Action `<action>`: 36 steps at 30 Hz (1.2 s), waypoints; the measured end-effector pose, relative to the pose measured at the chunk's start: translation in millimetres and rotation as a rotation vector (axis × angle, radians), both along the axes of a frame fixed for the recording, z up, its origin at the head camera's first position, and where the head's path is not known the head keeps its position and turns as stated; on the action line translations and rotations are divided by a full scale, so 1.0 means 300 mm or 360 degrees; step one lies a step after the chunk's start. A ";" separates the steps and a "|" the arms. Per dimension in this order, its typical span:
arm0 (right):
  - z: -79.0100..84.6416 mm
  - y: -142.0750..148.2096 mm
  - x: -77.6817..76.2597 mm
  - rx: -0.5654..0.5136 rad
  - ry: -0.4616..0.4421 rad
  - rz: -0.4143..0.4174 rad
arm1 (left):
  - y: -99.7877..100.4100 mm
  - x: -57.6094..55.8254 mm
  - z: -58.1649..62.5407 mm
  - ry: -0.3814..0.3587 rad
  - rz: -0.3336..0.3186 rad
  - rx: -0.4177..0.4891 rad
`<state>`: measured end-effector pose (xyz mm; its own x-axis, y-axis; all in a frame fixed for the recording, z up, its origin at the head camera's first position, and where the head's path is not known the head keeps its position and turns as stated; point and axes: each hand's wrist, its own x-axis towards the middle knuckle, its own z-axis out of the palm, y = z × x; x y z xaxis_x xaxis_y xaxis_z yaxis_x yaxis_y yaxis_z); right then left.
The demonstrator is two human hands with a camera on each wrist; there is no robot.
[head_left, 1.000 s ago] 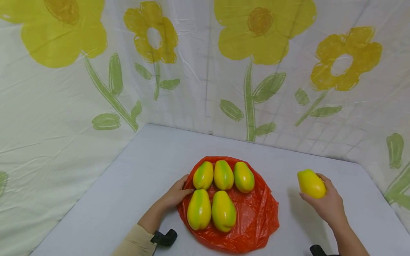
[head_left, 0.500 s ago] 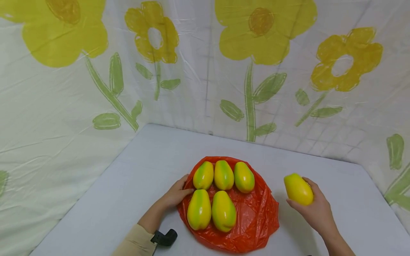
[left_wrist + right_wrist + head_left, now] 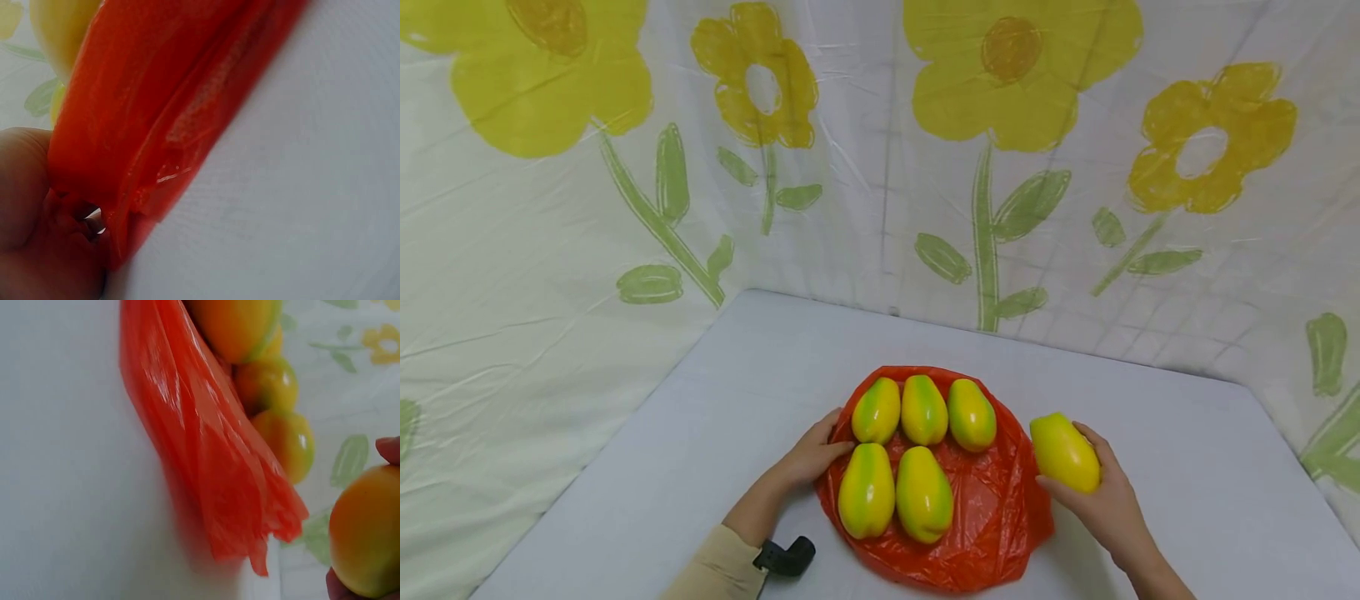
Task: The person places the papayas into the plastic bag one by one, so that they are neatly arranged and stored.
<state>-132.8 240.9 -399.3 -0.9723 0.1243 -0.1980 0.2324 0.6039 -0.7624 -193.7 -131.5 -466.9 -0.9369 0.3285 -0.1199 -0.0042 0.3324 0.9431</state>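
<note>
A red plastic bag (image 3: 988,521), spread into a round, shallow shape, lies on the table in the head view. Several yellow-green papayas sit in it, a back row with papaya (image 3: 923,410) in its middle and a front pair including papaya (image 3: 867,492). My left hand (image 3: 812,450) grips the bag's left edge; the left wrist view has the thumb (image 3: 24,181) against the red plastic (image 3: 125,94). My right hand (image 3: 1108,504) holds another papaya (image 3: 1065,454) between thumb and fingers, raised beside the bag's right rim. The right wrist view shows this papaya (image 3: 369,531) apart from the bag.
The white table (image 3: 700,442) extends around the bag on all sides. Behind and to the left hangs a pale curtain (image 3: 865,233) with yellow flowers. A black wrist camera mount (image 3: 786,557) sits at my left wrist, close to the bag's front left.
My right hand has carried its papaya leftward, from over the right part of the table to the bag's right rim. My left hand and the papayas in the bag have stayed put.
</note>
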 end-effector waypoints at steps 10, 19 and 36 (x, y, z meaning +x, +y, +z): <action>-0.043 -0.106 0.020 -0.0145 0.0004 0.0111 | -0.003 -0.005 -0.009 0.0005 -0.0042 -0.0004; -0.074 -0.178 0.054 -0.0293 -0.0169 0.0153 | -0.007 -0.004 -0.007 0.0008 -0.0041 -0.0009; -0.118 -0.234 0.098 -0.0352 -0.0401 0.0049 | -0.006 0.000 -0.003 -0.0013 -0.0022 0.0006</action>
<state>-103.3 170.7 -434.7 -0.8920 0.0229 -0.4514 0.4144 0.4399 -0.7967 -193.8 -133.3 -467.9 -0.9313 0.3416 -0.1263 -0.0074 0.3291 0.9443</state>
